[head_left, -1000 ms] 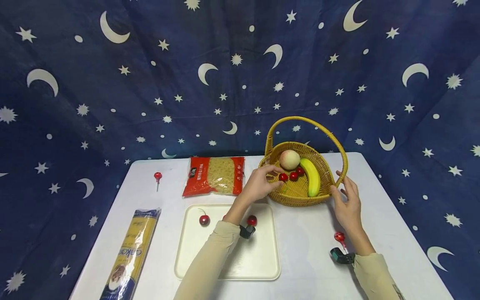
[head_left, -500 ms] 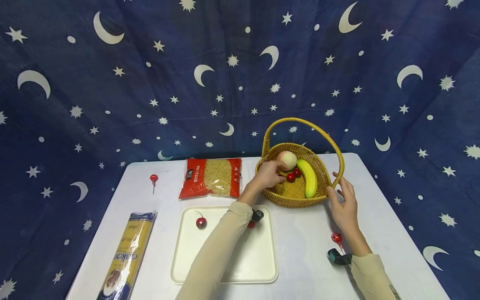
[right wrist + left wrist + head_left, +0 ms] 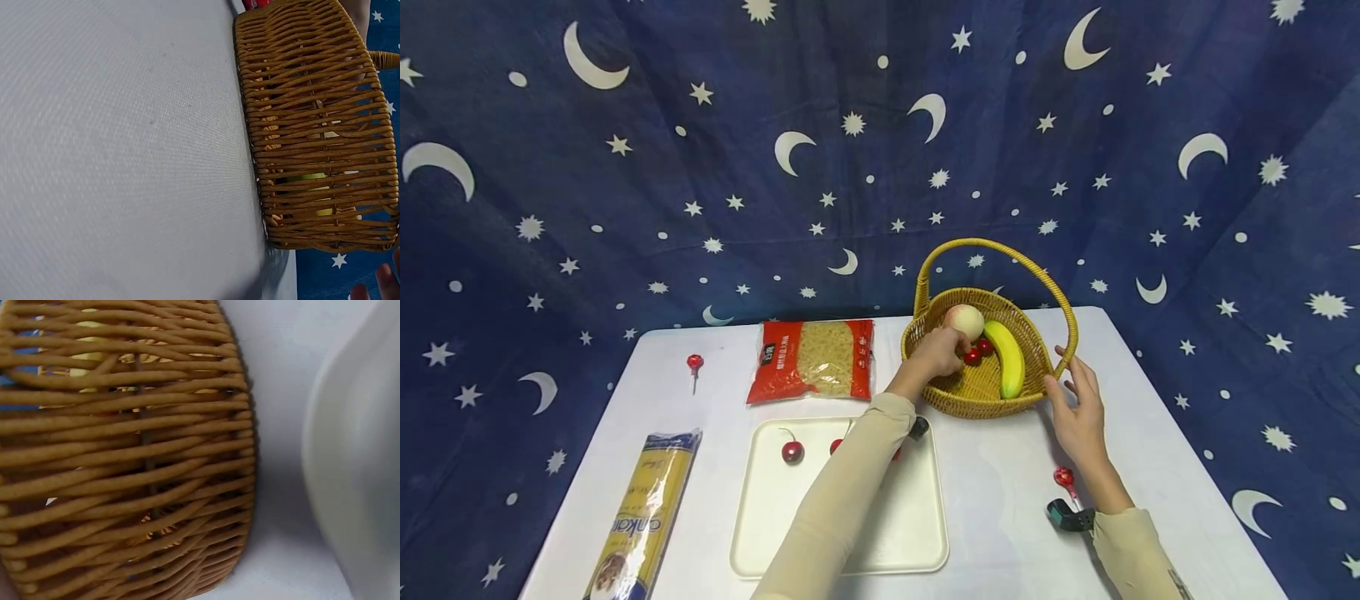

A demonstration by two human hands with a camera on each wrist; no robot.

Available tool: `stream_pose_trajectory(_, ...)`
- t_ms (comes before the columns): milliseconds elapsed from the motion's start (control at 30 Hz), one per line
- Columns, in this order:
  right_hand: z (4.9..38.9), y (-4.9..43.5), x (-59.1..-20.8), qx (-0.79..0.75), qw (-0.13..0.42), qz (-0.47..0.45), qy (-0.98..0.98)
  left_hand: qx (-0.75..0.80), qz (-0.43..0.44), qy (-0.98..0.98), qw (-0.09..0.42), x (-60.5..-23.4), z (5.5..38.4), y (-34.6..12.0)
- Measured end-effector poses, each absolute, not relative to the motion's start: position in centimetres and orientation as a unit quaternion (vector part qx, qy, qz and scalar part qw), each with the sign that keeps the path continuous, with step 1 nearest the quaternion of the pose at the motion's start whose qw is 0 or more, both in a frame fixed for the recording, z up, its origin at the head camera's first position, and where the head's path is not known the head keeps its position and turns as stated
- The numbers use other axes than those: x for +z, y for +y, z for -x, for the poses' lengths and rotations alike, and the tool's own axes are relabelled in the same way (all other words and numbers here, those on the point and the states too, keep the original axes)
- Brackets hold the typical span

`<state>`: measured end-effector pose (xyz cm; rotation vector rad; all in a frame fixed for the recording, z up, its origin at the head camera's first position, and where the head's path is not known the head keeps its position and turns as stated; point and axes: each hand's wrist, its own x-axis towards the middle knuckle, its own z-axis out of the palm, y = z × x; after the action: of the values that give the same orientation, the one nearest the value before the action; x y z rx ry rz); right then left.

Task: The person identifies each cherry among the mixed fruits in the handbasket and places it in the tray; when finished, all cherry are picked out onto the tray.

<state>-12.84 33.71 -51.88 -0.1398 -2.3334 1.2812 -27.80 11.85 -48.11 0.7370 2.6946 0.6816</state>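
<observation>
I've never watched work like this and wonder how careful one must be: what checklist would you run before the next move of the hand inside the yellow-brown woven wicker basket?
1. Yellow-brown woven wicker basket standing on the white table: ok.
2. Right hand at the basket's rim: ok; firm grip: cannot tell.
3. Left hand holding something inside the basket: cannot tell; the hand hides it.
4. Pale round peach and curved yellow banana inside the basket: ok.
5. Full view of the shiny dark-red cherries on the cream rectangular tray: not ok; the beige sleeve partly hides some.
6. Red-wrapped lollipop free of the black wrist device: cannot tell.
</observation>
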Motion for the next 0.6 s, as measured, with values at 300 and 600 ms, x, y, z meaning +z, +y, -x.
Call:
stream_pose_trajectory(300,12.8,33.7,-51.9,0.465,0.237,0.05,-0.852,0.22,-0.257,0.932,0.133,-47.9,27.1,11.7)
stream_pose_trajectory(600,12.7,33.5,-51.8,0.458,0.227,0.063,-0.857,0.222,-0.272,0.933,0.077,-47.3,26.2,10.8)
